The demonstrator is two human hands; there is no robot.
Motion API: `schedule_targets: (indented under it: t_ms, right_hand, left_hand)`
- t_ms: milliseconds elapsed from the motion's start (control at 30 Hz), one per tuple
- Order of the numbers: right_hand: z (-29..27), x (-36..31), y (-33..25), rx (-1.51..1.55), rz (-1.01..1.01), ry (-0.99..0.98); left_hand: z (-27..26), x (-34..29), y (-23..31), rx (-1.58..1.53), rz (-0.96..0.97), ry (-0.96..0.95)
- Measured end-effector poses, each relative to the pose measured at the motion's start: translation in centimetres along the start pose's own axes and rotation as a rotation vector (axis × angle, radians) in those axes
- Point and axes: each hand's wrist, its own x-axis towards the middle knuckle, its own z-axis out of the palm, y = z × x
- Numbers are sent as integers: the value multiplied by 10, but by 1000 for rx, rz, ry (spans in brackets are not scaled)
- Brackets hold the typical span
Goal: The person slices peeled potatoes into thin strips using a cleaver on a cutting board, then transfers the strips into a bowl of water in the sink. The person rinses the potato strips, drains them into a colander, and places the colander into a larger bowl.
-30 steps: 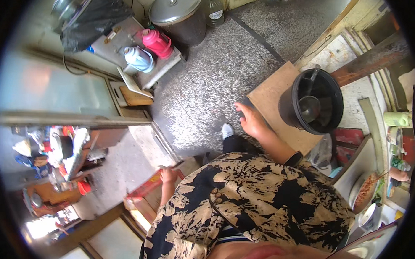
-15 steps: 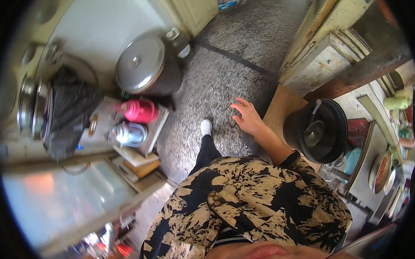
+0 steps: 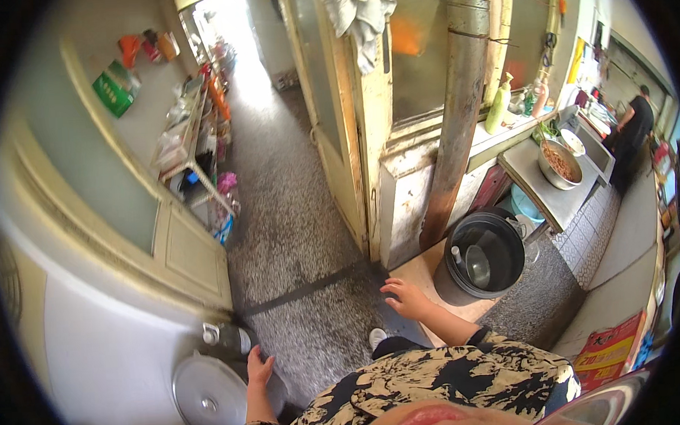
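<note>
My left hand (image 3: 259, 367) hangs at the lower left with its fingers apart and nothing in them. It is beside a large pot with a round metal lid (image 3: 209, 401) and a clear bottle (image 3: 228, 336); whether it touches either I cannot tell. My right hand (image 3: 407, 299) is held out over the speckled floor, fingers loosely spread and empty. Just to its right stands a tall black bucket (image 3: 445, 280) with a clear-bowled dipper (image 3: 477, 266) inside.
Ahead, a speckled floor (image 3: 279, 192) runs through an open doorway past a cluttered shelf rack (image 3: 185, 162). A rusty pipe (image 3: 456, 107) rises by the door frame. At right, a counter (image 3: 529, 172) bears a bowl of brown food (image 3: 560, 166). A person in dark clothes (image 3: 636, 127) stands far right.
The view has swung right and up, toward the doorway and counter. My left hand has come into sight near the lidded pot. My right hand stays empty, now closer to the bucket.
</note>
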Motion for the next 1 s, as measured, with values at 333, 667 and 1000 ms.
schedule_targets:
  t_ms: [333,667,1000]
  right_hand:
    - [-47,135,42,101,195,232]
    - [-131,232,-8,78,67,389]
    - [-215,321,-139,-100,-145,571]
  left_hand:
    - [59,183,405,62,919,-185]
    - [40,289,746,-684,1251,-54]
    - [34,356,789,-1190,1024,-576]
